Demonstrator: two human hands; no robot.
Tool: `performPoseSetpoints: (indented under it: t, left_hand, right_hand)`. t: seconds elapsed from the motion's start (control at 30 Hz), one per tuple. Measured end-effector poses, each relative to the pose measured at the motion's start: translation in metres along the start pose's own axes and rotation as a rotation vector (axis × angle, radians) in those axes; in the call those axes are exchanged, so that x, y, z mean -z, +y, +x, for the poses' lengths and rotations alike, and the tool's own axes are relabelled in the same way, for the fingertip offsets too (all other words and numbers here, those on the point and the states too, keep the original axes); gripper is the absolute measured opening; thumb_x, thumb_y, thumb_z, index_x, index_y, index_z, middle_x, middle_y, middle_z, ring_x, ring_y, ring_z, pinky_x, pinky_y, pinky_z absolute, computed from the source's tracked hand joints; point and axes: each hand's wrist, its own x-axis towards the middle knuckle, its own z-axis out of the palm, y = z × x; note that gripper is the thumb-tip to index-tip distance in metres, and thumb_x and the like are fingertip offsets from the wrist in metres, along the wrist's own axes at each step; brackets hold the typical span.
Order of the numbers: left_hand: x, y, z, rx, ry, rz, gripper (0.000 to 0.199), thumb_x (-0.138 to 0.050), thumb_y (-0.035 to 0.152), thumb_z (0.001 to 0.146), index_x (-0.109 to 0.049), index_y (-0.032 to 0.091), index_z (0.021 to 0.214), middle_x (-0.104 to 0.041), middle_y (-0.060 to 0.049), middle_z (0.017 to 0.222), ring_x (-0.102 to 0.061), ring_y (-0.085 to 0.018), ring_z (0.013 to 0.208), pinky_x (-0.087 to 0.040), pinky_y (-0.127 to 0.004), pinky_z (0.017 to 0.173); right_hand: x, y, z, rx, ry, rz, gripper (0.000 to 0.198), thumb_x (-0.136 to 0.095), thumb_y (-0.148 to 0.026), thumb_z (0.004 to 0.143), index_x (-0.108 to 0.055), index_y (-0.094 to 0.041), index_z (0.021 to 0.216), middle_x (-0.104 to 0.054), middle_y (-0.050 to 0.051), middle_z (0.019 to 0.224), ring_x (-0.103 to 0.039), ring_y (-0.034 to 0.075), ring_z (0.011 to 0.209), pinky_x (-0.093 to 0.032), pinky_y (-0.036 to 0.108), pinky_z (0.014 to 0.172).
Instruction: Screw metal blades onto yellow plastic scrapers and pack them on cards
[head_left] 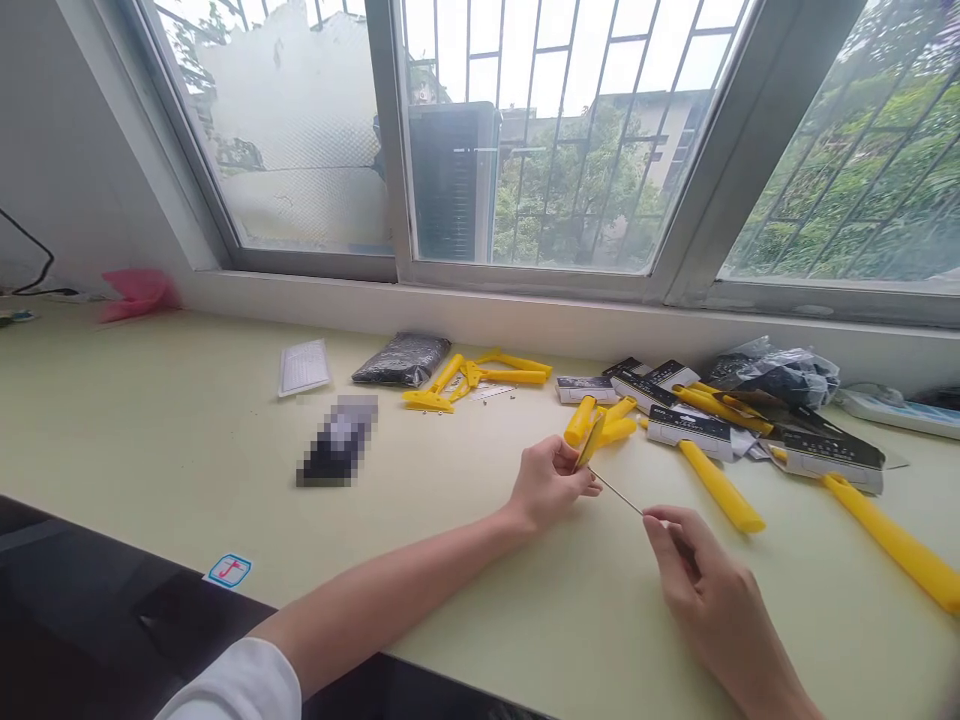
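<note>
My left hand [547, 485] pinches a small yellow plastic part [589, 442] above the pale yellow-green table [187, 440]. My right hand [694, 570] grips a thin metal tool [616, 491] whose tip reaches the yellow part at my left fingers. Just behind the left hand lie short yellow handles [600, 420]. To the right lie long yellow-handled scrapers [720, 485] in black and white card sleeves [690, 428].
Loose yellow frame pieces [480, 376] and a black bag [401, 358] lie near the window sill. A white leaflet [304, 367], a blurred dark object [337, 440], a pink item [135, 293], dark plastic bags [780, 375] and a card [229, 570] also lie about.
</note>
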Motion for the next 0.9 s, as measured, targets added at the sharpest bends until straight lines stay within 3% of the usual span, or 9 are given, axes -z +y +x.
performPoseSetpoints:
  t: [0.23,0.7,0.83,0.9]
  left_hand:
    - [-0.0003,-0.001,-0.0008,-0.002,-0.02,0.013,0.027,-0.078,0.02,0.076,-0.052,0.015,0.081,-0.068,-0.002,0.072,-0.075,-0.021,0.069,-0.066,-0.041,0.071]
    - [0.0001,-0.0021,0.0001,0.007,-0.043,-0.007,0.029,-0.08,0.022,0.075,-0.052,0.015,0.08,-0.066,-0.001,0.07,-0.075,-0.021,0.068,-0.066,-0.039,0.07]
    - [0.0007,-0.0016,0.0008,0.014,-0.062,-0.021,0.034,-0.083,0.027,0.073,-0.051,0.015,0.08,-0.066,-0.001,0.07,-0.075,-0.021,0.068,-0.066,-0.041,0.071]
    - [0.0009,-0.0011,0.001,0.018,-0.072,-0.022,0.035,-0.083,0.028,0.073,-0.051,0.015,0.08,-0.067,-0.002,0.07,-0.075,-0.02,0.067,-0.066,-0.043,0.072]
  right_hand:
    - [-0.0018,0.0025,0.0019,0.048,0.065,0.003,0.029,-0.048,-0.056,0.098,-0.057,-0.028,0.095,-0.048,-0.006,0.065,-0.039,0.013,0.051,-0.036,0.024,0.048]
    - [-0.0008,0.004,0.0031,0.045,0.044,-0.007,0.029,-0.047,-0.056,0.098,-0.055,-0.028,0.093,-0.049,-0.006,0.065,-0.038,0.013,0.052,-0.037,0.024,0.049]
    - [-0.0002,0.0042,0.0038,0.034,0.029,-0.005,0.03,-0.047,-0.057,0.098,-0.056,-0.029,0.093,-0.052,-0.006,0.067,-0.042,0.013,0.053,-0.04,0.024,0.052]
    - [0.0,0.0051,0.0045,0.019,0.032,-0.006,0.03,-0.049,-0.059,0.097,-0.057,-0.03,0.1,-0.058,-0.005,0.073,-0.051,0.014,0.059,-0.044,0.023,0.055]
